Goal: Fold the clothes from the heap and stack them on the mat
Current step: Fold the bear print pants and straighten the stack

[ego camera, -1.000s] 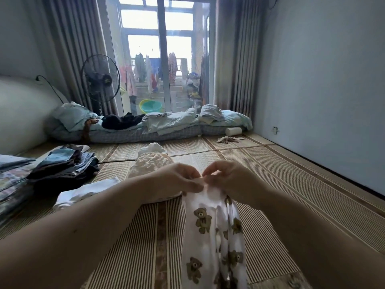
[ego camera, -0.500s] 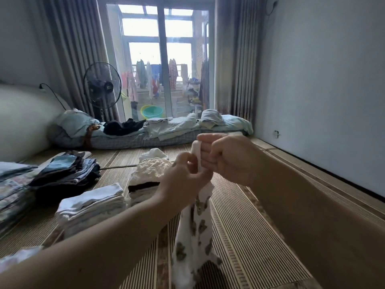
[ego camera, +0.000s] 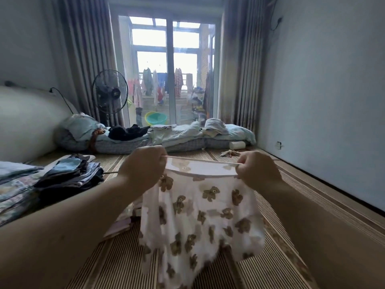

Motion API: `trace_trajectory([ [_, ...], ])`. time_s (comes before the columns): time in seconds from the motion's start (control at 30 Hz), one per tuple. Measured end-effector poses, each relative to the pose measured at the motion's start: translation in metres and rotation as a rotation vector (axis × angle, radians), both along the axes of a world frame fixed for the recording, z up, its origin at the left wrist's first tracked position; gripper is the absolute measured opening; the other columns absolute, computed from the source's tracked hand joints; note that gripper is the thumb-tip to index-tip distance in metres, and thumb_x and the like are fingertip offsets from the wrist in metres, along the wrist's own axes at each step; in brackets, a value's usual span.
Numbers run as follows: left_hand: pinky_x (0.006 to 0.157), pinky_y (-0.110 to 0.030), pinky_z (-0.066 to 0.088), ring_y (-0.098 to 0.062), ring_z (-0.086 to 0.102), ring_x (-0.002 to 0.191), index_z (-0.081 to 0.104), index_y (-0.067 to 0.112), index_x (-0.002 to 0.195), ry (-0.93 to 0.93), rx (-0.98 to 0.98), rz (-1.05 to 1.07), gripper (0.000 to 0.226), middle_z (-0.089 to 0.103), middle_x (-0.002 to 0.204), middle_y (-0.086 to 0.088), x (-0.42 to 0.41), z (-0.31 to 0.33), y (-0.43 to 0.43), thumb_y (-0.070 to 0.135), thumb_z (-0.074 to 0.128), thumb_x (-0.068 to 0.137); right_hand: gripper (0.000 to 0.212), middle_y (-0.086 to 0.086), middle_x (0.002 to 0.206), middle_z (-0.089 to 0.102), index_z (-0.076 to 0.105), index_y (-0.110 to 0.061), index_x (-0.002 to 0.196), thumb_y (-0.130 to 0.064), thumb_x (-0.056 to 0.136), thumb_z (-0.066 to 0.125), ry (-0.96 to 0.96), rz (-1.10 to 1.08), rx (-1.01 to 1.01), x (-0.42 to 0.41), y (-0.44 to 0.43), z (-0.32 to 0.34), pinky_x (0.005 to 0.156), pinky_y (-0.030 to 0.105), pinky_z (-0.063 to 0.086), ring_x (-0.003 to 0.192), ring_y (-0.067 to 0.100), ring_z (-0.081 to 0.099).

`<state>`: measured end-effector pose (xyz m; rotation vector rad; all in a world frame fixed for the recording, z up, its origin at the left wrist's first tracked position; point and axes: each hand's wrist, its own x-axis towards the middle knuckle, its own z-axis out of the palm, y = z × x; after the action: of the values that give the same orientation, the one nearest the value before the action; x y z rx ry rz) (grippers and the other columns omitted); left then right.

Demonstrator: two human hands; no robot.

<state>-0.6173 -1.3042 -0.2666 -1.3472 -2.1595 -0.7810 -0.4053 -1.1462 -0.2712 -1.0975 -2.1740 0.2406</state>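
Bear-print garment (ego camera: 200, 215) held up over the striped mat (ego camera: 125, 257).
The left hand (ego camera: 143, 170) and the right hand (ego camera: 257, 171) each pinch one end of its top band and pull it wide. It hangs just above the mat. A pile of folded clothes (ego camera: 68, 176) sits on the mat's left side.

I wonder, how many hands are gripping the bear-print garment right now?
2. The left hand pinches the waistband of the bear-print garment at its left end; the right hand at its right end. Neither is hidden.
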Motion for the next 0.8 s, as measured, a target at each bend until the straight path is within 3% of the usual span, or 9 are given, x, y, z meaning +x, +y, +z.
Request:
trace_trajectory([
  [0.13,0.056,-0.029,0.038,-0.023,0.050,0.054,0.053,0.015,0.053,-0.259,0.052,-0.035,0.016,0.053,0.053,0.001,-0.017,0.003,-0.014,0.027,0.058,0.062,0.014,0.009,0.064,0.061,0.066,-0.005,0.066,-0.010,0.079,0.064,0.371,0.350,-0.547,0.012,-0.001,-0.003,0.055,0.027,0.038,0.060,0.019,0.052],
  [0.2,0.038,-0.022,0.039,-0.017,0.048,0.039,0.050,0.013,0.048,-0.503,-0.037,-0.205,0.035,0.049,0.045,-0.001,-0.012,-0.002,-0.010,0.003,0.084,0.045,0.013,0.010,0.067,0.056,0.064,-0.005,0.072,-0.009,0.084,0.064,0.446,0.471,-0.620,0.012,-0.007,-0.003,0.054,0.028,0.039,0.060,0.020,0.050],
  [0.27,0.032,-0.010,0.034,-0.005,0.047,0.044,0.050,0.021,0.059,-0.641,0.045,-0.233,0.033,0.050,0.055,0.005,-0.011,-0.001,-0.006,0.006,0.073,0.078,0.015,0.006,0.067,0.060,0.065,-0.008,0.076,-0.017,0.088,0.065,0.426,0.523,-0.581,0.014,-0.010,-0.001,0.052,0.027,0.046,0.058,0.017,0.056],
  [0.33,0.033,-0.011,0.034,-0.003,0.049,0.041,0.052,0.022,0.062,-0.634,0.039,-0.205,0.033,0.053,0.047,0.007,-0.018,-0.007,-0.010,0.015,0.052,0.094,0.019,-0.001,0.066,0.063,0.066,-0.011,0.078,-0.029,0.082,0.071,0.340,0.566,-0.497,0.020,-0.008,0.002,0.050,0.020,0.046,0.057,0.012,0.059],
  [0.43,0.042,-0.019,0.037,-0.005,0.049,0.040,0.057,0.022,0.053,-0.675,-0.021,-0.394,0.036,0.053,0.045,0.007,-0.029,-0.001,-0.021,0.038,0.066,0.083,0.019,-0.011,0.067,0.059,0.067,-0.018,0.076,-0.036,0.078,0.074,-0.082,0.476,-0.175,0.034,0.005,0.005,0.047,0.007,0.038,0.057,0.002,0.052],
  [0.53,0.044,-0.014,0.034,-0.003,0.048,0.045,0.053,0.025,0.052,-0.215,-0.278,-0.323,0.040,0.054,0.048,0.015,-0.036,0.006,-0.034,0.049,0.082,0.066,0.015,-0.009,0.068,0.060,0.066,-0.023,0.074,-0.035,0.081,0.072,-0.407,0.353,-0.052,0.047,0.021,0.000,0.054,0.017,0.046,0.061,0.010,0.058],
  [0.67,0.051,-0.016,0.030,-0.016,0.048,0.063,0.046,0.025,0.058,0.140,-0.477,-0.134,0.036,0.046,0.057,0.008,-0.045,0.009,-0.043,0.036,0.075,0.078,0.015,0.003,0.069,0.066,0.067,-0.019,0.071,-0.025,0.085,0.069,-0.060,0.308,-0.132,0.066,0.032,-0.006,0.054,0.030,0.049,0.061,0.018,0.061],
  [0.73,0.052,-0.021,0.033,-0.015,0.048,0.061,0.052,0.024,0.061,-0.042,-0.450,-0.125,0.030,0.049,0.059,0.007,-0.056,0.006,-0.051,0.028,0.074,0.081,0.015,0.003,0.068,0.066,0.069,-0.014,0.074,-0.024,0.085,0.069,0.197,0.309,-0.182,0.077,0.033,-0.006,0.049,0.023,0.046,0.059,0.014,0.061],
  [0.8,0.046,-0.018,0.033,-0.010,0.046,0.052,0.056,0.012,0.062,-0.453,-0.352,-0.250,0.027,0.050,0.054,0.005,-0.061,0.001,-0.060,0.017,0.077,0.079,0.018,0.001,0.063,0.065,0.068,-0.009,0.077,-0.025,0.083,0.070,0.371,0.363,-0.290,0.087,0.031,-0.003,0.045,0.018,0.045,0.054,0.011,0.061],
])
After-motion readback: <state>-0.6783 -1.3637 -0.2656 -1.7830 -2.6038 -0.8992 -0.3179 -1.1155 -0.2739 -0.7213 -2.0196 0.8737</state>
